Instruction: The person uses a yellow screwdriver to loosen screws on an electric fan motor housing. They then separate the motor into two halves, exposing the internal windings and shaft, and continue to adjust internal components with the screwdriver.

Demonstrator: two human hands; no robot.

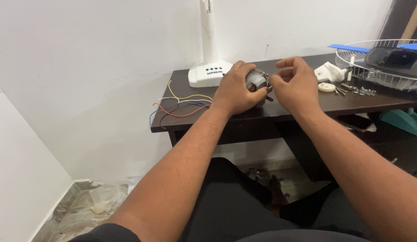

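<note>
- White walls are seen behind a dark wooden table [298, 112], on which the work is laid out.
- The left hand [237, 92] is curled around a small electric motor [255, 83], fingers wrapped over its top and thumb at the near side; the motor is held down against the tabletop.
- The right hand [294, 85] is held just right of the motor, half closed, with fingertips pinched together at the motor's side; whether anything small is gripped between them cannot be told.
- Coloured wires [179, 105] in red, blue, yellow and white are trailed across the table to the left of the left hand.
- A white fan base [208, 74] with its upright column is stood just beyond the left hand.
- Loose screws [356, 91], a white plastic bracket [329, 71] and a wire fan guard [370, 67] are spread out to the right of the right hand.
- The motor is judged dense and heavy for its size, with a rigid metal body; it is best grasped around the laminated core, away from the thin wires and any exposed windings, which are judged fragile.
</note>
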